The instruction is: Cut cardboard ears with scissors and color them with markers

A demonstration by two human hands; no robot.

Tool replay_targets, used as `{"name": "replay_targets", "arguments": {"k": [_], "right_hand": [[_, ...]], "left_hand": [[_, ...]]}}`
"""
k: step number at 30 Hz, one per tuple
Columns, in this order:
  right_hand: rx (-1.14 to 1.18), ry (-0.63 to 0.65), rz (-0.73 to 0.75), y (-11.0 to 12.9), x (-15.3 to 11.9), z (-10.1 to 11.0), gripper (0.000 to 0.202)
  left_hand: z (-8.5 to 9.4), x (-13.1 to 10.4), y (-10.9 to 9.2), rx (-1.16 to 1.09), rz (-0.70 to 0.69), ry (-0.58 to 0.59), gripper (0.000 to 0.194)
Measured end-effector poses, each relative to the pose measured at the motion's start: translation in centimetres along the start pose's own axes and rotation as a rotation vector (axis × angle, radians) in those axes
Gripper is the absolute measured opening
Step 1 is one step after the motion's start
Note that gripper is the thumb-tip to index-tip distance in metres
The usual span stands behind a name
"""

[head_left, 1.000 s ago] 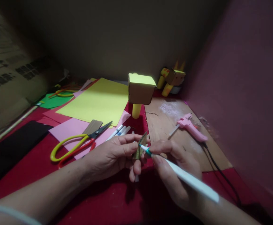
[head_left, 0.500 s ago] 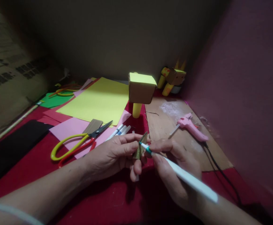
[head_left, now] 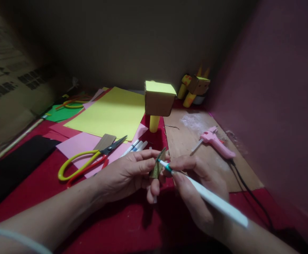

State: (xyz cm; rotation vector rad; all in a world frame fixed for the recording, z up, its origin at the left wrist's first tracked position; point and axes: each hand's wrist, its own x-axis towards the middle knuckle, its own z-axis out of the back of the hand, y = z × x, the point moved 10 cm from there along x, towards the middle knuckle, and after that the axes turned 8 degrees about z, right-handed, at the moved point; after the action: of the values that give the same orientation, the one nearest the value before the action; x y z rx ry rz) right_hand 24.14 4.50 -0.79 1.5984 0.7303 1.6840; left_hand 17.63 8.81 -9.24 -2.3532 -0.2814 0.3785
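A small greenish cardboard piece [head_left: 158,170] is held up between the thumb and fingers of my left hand [head_left: 132,171]. A thin pale stick also shows among those fingers, above and below them. My right hand [head_left: 200,187] grips a white marker [head_left: 217,201] with a green collar, its tip touching the face of the piece. Left of my left hand lie scissors [head_left: 101,155] with yellow and red handles. Several white pens [head_left: 135,147] are just behind my left hand. Beyond them stands a cardboard box form [head_left: 159,102] with a yellow top on a yellow tube.
A pink glue gun [head_left: 217,141] with a black cord lies on a cardboard sheet [head_left: 180,141] at right. Yellow paper [head_left: 111,113] tops pink and red sheets. A horned cardboard figure [head_left: 197,86] stands at the back right. Walls close both sides.
The marker tip stays at the piece, while the marker and my right hand have shifted very slightly right. My left hand is almost unmoved.
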Motion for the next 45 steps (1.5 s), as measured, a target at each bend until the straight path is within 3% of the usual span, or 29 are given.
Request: {"name": "replay_targets", "arguments": {"k": [18,30,41,45], "right_hand": [[-0.033,0.037,0.04,0.4,0.1,-0.5,0.014],[-0.04,0.136,0.131,1.8,0.7,-1.3,0.02],[-0.024,0.054,0.055,0.7,-0.1,-0.6,0.019],[-0.141,-0.02,0.046,0.4,-0.4,0.3,0.012]], "left_hand": [[0.5,0.2,0.3,-0.047,0.009,-0.026,0.031],[0.0,0.1,0.3,-0.081,-0.011,0.047,0.029],[0.0,0.1,0.2,-0.034,-0.017,0.038,0.027],[0.3,0.1,0.5,-0.021,0.008,0.03,0.029]]}}
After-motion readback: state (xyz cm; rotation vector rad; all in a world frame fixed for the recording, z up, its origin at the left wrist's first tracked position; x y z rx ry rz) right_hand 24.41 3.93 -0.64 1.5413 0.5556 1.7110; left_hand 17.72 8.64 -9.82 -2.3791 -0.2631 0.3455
